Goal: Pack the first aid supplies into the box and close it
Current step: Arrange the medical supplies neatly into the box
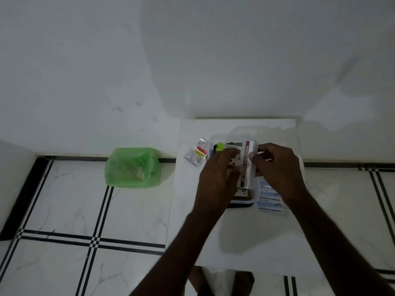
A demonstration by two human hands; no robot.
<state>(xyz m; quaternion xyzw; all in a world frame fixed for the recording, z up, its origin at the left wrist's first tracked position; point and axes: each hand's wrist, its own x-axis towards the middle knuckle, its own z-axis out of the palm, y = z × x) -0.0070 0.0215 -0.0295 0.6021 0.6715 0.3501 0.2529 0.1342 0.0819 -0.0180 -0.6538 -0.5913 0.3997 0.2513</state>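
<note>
On a small white table (235, 231) stands an open clear plastic box (240, 203), mostly hidden by my hands. Over it I hold a white and brown povidone-iodine carton (248, 165), with my left hand (218, 174) and my right hand (277, 167) both gripping it. A yellow-green cap (220, 146) shows at the box's far left corner. A strip of antiseptic bandages (269, 199) lies just right of the box. A silver tablet strip with a red label (197, 153) lies to the box's left.
A bin lined with a green plastic bag (132, 167) stands on the tiled floor left of the table, against the white wall. Black lines cross the white floor tiles. My legs show under the table's near edge.
</note>
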